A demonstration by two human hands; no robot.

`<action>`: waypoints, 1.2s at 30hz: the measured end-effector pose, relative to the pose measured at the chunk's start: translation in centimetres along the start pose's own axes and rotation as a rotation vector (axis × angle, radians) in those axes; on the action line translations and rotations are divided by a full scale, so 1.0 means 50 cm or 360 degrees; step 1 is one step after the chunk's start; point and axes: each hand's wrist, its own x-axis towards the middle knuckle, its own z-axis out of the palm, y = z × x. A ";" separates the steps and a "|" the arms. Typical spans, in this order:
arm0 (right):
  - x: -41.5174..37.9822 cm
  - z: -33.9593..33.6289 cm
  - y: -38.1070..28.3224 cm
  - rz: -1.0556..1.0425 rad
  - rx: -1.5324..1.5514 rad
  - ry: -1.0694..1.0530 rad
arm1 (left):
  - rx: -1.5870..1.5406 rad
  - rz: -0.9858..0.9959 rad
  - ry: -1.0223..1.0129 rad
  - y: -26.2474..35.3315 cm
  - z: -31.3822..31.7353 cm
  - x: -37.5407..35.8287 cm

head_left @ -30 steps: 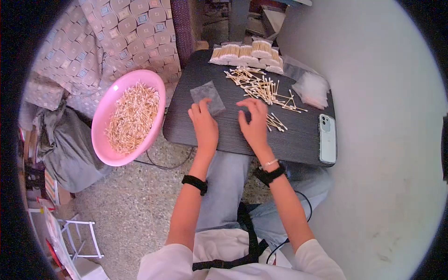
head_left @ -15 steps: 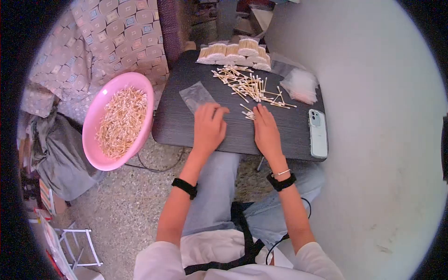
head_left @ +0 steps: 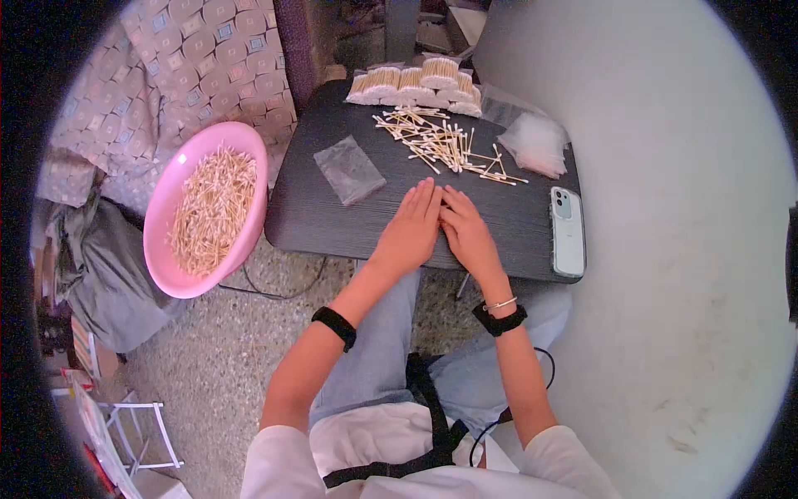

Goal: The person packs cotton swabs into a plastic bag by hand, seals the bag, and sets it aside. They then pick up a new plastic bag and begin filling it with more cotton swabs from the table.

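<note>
My left hand (head_left: 410, 229) and my right hand (head_left: 472, 239) meet near the front middle of the dark table, palms down. The left fingers are stretched out side by side; the right fingers are slightly bent, their tips against the left hand. Anything beneath or between them is hidden. Just beyond the fingertips lies a loose pile of cotton swabs (head_left: 445, 148). A flat clear plastic bag (head_left: 350, 170) rests left of the hands. Filled swab packs (head_left: 411, 83) are stacked at the back.
A pink basin (head_left: 155, 241) full of loose swabs stands left of the table (head_left: 307, 224). Thin clear bags (head_left: 536, 143) lie at the back right, with a phone (head_left: 567, 233) by the right edge. A pale wall (head_left: 665, 249) borders the right side.
My left hand has moved right, from beside the plastic bag to my right hand. The few swabs formerly beside my right fingertips are now out of sight.
</note>
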 end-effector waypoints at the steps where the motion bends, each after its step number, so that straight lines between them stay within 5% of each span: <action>1: -0.001 0.002 0.004 -0.0005 0.0029 0.0020 | -0.0012 0.0025 0.0005 0.002 0.004 0.001; 5: 0.001 -0.008 -0.002 0.0150 0.0276 0.0155 | -0.0203 -0.0050 0.0056 0.010 0.001 0.006; 10: -0.003 -0.026 -0.001 0.0192 0.0016 0.0279 | -0.0590 -0.0310 0.0219 0.007 -0.030 0.002; 26: -0.004 -0.017 -0.002 0.0375 0.0189 0.0265 | -0.0561 -0.0211 0.0248 -0.013 -0.017 0.013; 36: 0.002 -0.018 0.003 0.0176 -0.0017 0.0325 | -0.0709 -0.0310 0.0204 -0.017 -0.025 0.029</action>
